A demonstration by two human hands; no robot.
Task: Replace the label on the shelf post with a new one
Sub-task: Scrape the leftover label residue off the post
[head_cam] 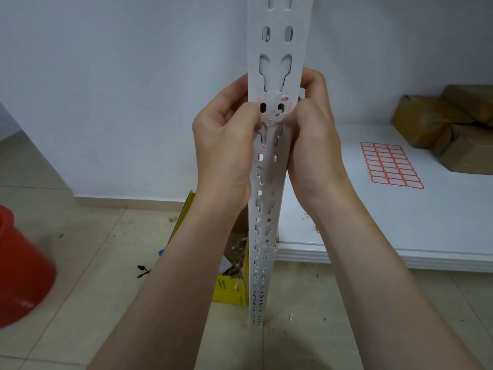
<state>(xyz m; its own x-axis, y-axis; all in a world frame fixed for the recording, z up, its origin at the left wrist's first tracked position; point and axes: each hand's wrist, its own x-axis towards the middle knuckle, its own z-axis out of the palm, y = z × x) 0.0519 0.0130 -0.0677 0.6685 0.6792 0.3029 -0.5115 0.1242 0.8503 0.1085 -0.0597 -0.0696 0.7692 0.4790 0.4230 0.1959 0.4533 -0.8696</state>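
Observation:
A white perforated shelf post runs upright through the middle of the head view. At hand height it carries the torn remains of an old label, whitish with faint red traces, over two oval holes. My left hand and my right hand flank the post, fingers curled around its edges. Both thumbs press on the label remains from either side. A sheet of new red-bordered labels lies flat on the white shelf board to the right.
Brown cardboard parcels sit at the shelf's back right. A yellow open box with scraps stands on the tiled floor behind the post. A red bucket is at the left edge. Small red label scraps lie on the shelf board.

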